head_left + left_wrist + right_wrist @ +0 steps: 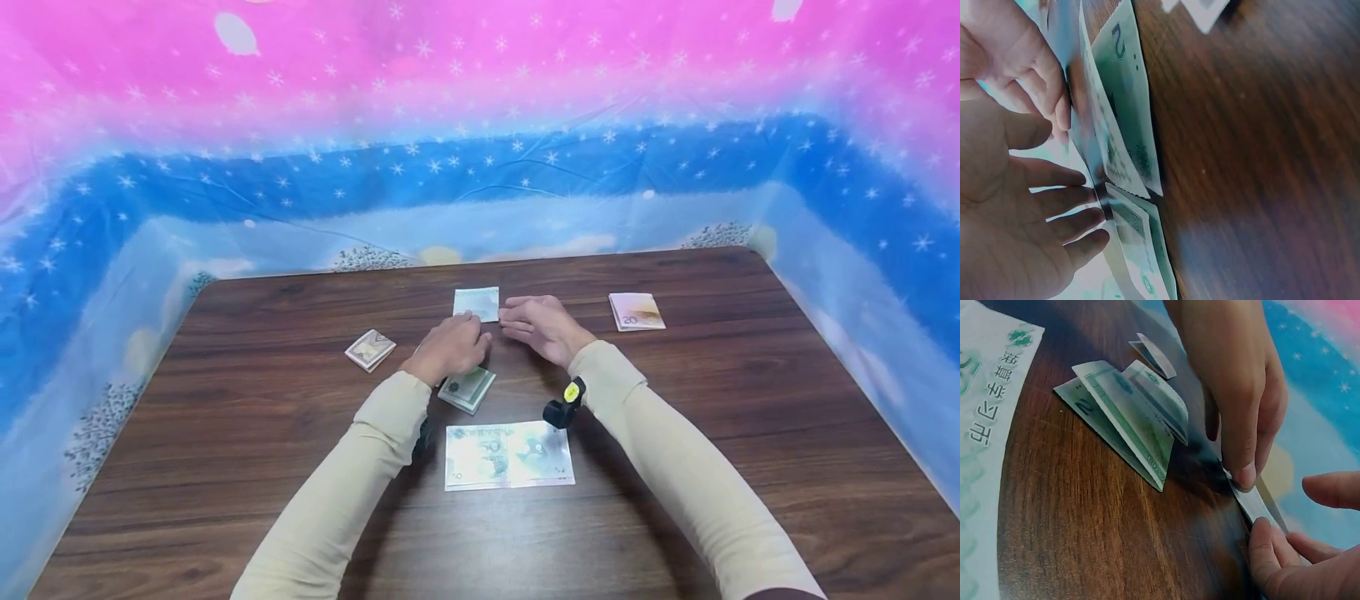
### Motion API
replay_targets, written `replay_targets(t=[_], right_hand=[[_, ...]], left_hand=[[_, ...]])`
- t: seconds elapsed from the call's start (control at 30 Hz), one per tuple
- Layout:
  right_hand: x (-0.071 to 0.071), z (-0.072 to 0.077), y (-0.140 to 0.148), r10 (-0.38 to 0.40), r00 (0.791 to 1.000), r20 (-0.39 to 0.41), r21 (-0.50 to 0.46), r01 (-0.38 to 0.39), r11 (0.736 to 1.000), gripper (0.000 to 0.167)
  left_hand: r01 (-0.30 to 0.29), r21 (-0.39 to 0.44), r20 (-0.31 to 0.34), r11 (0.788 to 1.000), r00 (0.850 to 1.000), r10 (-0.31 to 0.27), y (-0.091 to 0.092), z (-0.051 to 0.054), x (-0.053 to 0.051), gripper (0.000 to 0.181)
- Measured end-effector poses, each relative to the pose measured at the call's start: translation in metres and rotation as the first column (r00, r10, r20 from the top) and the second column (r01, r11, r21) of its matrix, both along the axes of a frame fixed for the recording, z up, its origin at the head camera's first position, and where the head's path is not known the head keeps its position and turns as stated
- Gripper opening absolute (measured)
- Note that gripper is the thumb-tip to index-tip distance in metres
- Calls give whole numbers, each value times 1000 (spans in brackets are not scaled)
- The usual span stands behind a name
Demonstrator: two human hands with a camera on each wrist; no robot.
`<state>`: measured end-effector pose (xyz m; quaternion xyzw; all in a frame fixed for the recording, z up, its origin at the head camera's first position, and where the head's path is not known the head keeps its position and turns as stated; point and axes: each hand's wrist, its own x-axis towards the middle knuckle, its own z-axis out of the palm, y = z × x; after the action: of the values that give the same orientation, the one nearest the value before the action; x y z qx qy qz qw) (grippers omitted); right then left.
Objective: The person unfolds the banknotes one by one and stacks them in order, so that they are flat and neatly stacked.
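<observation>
A pale folded note lies near the table's far side. The left hand rests its fingertips on that note's near edge; in the right wrist view the left hand points down onto the note. At the note's right edge, the right hand touches with extended fingers, and its fingertips meet the edge in the right wrist view, where the right hand enters from the corner. Folded green notes lie just below the left hand, standing partly ajar.
A flat 50 note lies nearer the front, between the forearms. One folded brownish note is at the left, and a folded 20 note is at the right. Patterned cloth hangs behind the wooden table.
</observation>
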<state>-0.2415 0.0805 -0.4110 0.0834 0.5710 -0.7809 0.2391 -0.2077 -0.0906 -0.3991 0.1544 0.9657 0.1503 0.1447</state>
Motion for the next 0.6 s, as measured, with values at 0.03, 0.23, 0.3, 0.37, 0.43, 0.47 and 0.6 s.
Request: replay_targets(t=[0.03,0.23,0.3,0.37,0.43,0.47,0.6], right_hand=[[0,0,0,-5,1000,5,-7,5,1000,58],[-3,-1,-3,-68,997,26,-51,69,996,51],[-3,-3,-4,-97,995,24,-45,98,994,47],[-3,-5,-5,-117,993,16,-17,117,993,43],[-3,-6,-6,-128,992,0,29,128,991,40],[-3,-7,-6,-137,991,-9,57,137,989,38],[-1,-7,-4,-161,986,-43,217,167,962,34]], left_hand=[[0,3,-5,1000,1000,0,0,0,0,48],[-6,32,-36,999,999,7,5,0,1,37],[3,50,-37,999,999,-1,7,2,3,36],[17,69,-40,997,999,-15,9,1,4,35],[35,89,-42,995,999,-31,10,1,5,34],[40,97,-39,994,999,-36,11,1,6,35],[55,131,-44,990,998,-50,14,1,12,34]])
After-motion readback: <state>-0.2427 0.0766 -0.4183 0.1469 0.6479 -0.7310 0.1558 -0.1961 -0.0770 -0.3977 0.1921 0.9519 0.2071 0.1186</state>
